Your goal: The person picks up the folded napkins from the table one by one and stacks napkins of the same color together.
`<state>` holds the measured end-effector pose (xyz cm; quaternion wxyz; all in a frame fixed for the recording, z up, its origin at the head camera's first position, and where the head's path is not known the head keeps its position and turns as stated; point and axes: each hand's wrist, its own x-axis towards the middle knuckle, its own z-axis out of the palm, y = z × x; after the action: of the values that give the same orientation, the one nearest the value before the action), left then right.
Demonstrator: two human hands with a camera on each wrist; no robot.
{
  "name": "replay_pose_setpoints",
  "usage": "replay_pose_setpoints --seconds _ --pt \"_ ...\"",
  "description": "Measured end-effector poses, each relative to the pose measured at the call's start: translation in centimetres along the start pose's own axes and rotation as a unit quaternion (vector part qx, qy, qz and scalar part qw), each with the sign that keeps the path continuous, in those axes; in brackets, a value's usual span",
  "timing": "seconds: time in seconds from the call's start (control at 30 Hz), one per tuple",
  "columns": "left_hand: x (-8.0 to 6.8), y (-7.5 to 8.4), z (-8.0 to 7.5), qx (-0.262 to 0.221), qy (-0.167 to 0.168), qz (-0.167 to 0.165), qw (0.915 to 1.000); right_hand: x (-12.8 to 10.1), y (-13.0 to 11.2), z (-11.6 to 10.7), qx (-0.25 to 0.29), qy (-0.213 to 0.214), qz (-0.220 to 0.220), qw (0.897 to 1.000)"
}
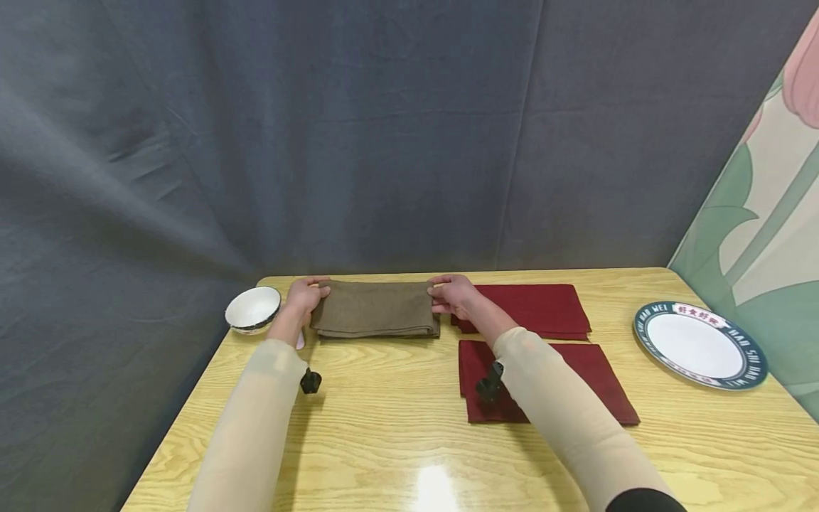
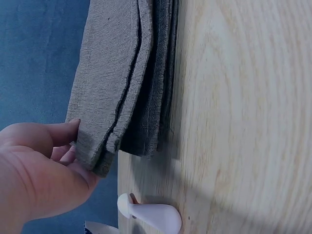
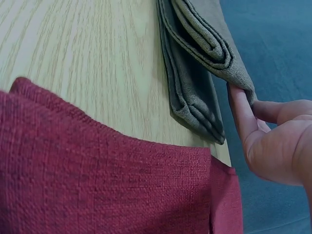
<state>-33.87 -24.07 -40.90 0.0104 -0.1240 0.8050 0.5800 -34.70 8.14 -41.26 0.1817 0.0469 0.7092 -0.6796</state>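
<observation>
Brown cloth (image 1: 374, 309) folded at far bench (image 1: 397, 441) edge. Left hand (image 1: 306, 295) and right hand (image 1: 453, 294) pinch upper layers. Risk: uneven lift, fold skews; bowl (image 1: 252, 309) near, may be nudged.

Even bright light; glare on table (image 1: 435, 487) (near edge); wrist views slightly soft.

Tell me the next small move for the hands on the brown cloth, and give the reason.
Probably bring the lifted far fold toward the near edge and lay it down. Left hand and right hand each pinch a far corner of the brown cloth, and the wrist views show that upper layer raised off the layers still flat on the table.
</observation>
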Motion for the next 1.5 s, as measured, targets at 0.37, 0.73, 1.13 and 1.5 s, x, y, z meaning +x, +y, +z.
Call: replay_pose_setpoints --seconds 0.37,0.73,1.13,1.5 --pt "-0.7 0.2 -0.2 -0.029 -0.017 -0.011 0.9994 0.4 0.3 0.1 -0.001 -0.001 0.008 1.0" --pt "-0.6 -0.4 -0.8 -0.03 -0.023 -0.024 0.999 0.1 0.3 -0.6 0.018 -0.027 0.013 0.999" --pt "-0.8 -0.6 -1.2 -0.09 0.038 0.032 0.9947 -0.5 0.3 -3.1 0.055 -0.025 -0.002 0.998" --pt "-1.1 -0.5 -1.6 -0.114 0.027 0.059 0.9914 -1.2 0.8 -5.8 0.063 -0.016 -0.016 0.998"
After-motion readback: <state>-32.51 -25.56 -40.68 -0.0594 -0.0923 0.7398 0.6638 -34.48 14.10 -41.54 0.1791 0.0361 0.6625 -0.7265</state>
